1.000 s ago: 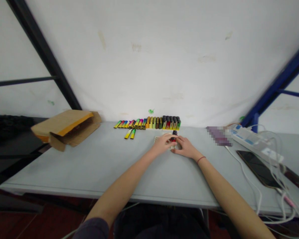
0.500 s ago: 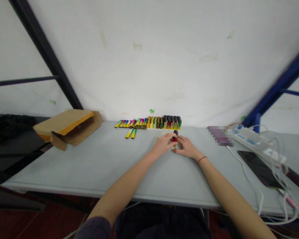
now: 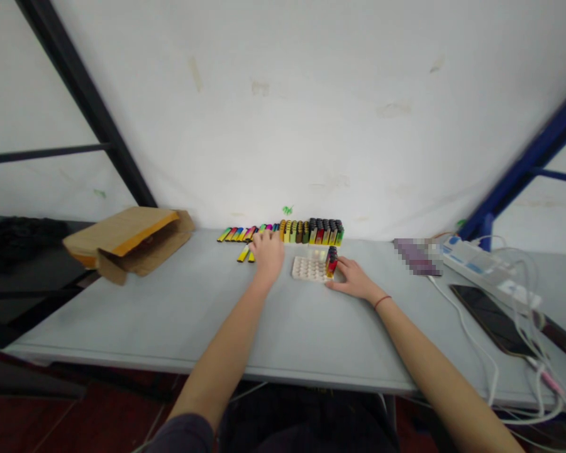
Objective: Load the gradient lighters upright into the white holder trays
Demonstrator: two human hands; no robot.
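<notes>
My left hand reaches over a group of loose lighters with its fingers apart; the hand covers part of the group, and I see nothing held. Several multicoloured lighters lie side by side left of it, and a yellow lighter lies just in front. My right hand rests at the right end of a white tray with rows of round holes, thumb at the near corner and fingers along the side, holding it. A short row of red and yellow lighters with black tops stands upright in the tray's right end.
Behind the tray stand upright lighters with yellowish tops and others with black tops. An opened cardboard box sits at the left. A phone, a power strip and white cables are at the right. A wall rises behind the table.
My left hand has moved left from the tray to the loose lighters, uncovering the tray and its upright row. My right hand has stayed at the tray's right end.
</notes>
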